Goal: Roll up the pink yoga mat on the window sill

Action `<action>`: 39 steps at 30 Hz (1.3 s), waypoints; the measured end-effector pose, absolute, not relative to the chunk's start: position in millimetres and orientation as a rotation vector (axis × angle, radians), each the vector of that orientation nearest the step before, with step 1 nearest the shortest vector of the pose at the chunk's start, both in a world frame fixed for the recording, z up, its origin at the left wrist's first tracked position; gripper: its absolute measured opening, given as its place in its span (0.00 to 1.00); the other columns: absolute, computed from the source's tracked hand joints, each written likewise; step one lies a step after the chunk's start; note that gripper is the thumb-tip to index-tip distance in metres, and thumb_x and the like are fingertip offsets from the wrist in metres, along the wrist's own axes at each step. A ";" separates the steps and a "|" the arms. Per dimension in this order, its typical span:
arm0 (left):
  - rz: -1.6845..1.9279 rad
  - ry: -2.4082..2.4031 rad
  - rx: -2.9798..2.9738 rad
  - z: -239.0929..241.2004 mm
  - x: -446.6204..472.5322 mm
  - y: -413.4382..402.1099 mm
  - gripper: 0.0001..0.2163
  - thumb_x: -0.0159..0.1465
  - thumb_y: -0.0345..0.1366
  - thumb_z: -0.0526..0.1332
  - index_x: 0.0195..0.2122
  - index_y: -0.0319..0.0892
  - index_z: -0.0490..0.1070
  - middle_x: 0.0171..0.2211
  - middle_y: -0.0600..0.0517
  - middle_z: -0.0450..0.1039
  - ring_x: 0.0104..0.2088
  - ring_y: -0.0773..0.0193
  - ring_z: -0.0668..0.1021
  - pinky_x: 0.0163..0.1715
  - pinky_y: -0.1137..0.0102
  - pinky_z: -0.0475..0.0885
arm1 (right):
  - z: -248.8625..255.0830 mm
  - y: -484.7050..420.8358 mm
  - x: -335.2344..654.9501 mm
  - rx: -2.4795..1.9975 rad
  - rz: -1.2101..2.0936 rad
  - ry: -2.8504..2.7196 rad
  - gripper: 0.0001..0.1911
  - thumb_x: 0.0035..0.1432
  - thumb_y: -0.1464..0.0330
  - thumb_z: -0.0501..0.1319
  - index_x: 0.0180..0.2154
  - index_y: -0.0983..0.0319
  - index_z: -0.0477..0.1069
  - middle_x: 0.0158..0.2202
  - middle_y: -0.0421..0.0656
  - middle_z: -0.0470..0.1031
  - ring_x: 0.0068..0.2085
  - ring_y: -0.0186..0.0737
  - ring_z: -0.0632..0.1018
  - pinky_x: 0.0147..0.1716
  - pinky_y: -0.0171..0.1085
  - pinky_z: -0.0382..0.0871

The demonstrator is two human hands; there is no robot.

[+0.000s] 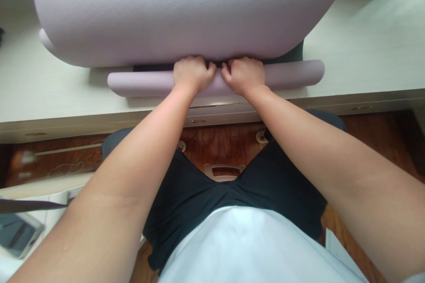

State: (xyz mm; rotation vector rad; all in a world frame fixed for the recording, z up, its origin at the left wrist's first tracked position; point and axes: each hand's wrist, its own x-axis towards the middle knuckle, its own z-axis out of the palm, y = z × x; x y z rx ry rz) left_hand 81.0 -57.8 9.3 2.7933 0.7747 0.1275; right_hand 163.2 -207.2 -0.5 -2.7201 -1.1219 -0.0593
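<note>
A pale lilac foam mat (186,13) lies across the white desk (361,48). Its near end is curled into a tight roll (292,75) along the desk's front edge, and the rest of the mat bulges up behind it. My left hand (191,74) and my right hand (245,74) sit side by side at the middle of the roll. Both have their fingers curled down over it, knuckles up. A dark underside of the mat (151,67) shows in the gap behind the roll.
The desk's front edge (66,126) runs across the view above a wooden floor (222,141). I sit with dark shorts (272,177) and a light shirt. A phone-like device (18,234) lies at the lower left. A white stool base (223,171) shows between my legs.
</note>
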 end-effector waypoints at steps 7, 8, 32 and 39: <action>0.083 0.747 2.831 10.0 83.7 -54.8 0.28 0.70 0.52 0.48 0.57 0.42 0.79 0.53 0.38 0.79 0.56 0.40 0.77 0.56 0.53 0.69 | 3.8 -204.1 162.4 -2.705 -0.067 -1.092 0.35 0.72 0.53 0.43 0.51 0.67 0.81 0.46 0.59 0.81 0.49 0.61 0.78 0.50 0.52 0.68; 0.063 0.736 2.836 10.2 84.6 -53.3 0.28 0.70 0.52 0.48 0.57 0.42 0.79 0.52 0.38 0.80 0.56 0.41 0.77 0.56 0.53 0.69 | 3.9 -203.1 163.3 -2.698 -0.064 -1.089 0.35 0.72 0.52 0.43 0.51 0.68 0.81 0.46 0.60 0.81 0.49 0.61 0.78 0.50 0.53 0.68; 0.032 0.755 2.801 8.5 84.1 -53.3 0.28 0.70 0.53 0.50 0.59 0.41 0.78 0.53 0.37 0.79 0.56 0.39 0.77 0.57 0.53 0.69 | 5.5 -206.5 159.9 -2.744 -0.032 -1.084 0.33 0.72 0.55 0.43 0.54 0.68 0.79 0.48 0.61 0.80 0.51 0.64 0.78 0.51 0.55 0.67; -0.025 0.723 2.822 10.6 84.1 -55.9 0.29 0.70 0.53 0.49 0.58 0.40 0.78 0.53 0.37 0.79 0.56 0.40 0.77 0.57 0.53 0.69 | 4.2 -204.6 168.5 -2.707 -0.023 -1.052 0.33 0.71 0.53 0.46 0.54 0.70 0.79 0.44 0.62 0.80 0.48 0.63 0.78 0.49 0.55 0.69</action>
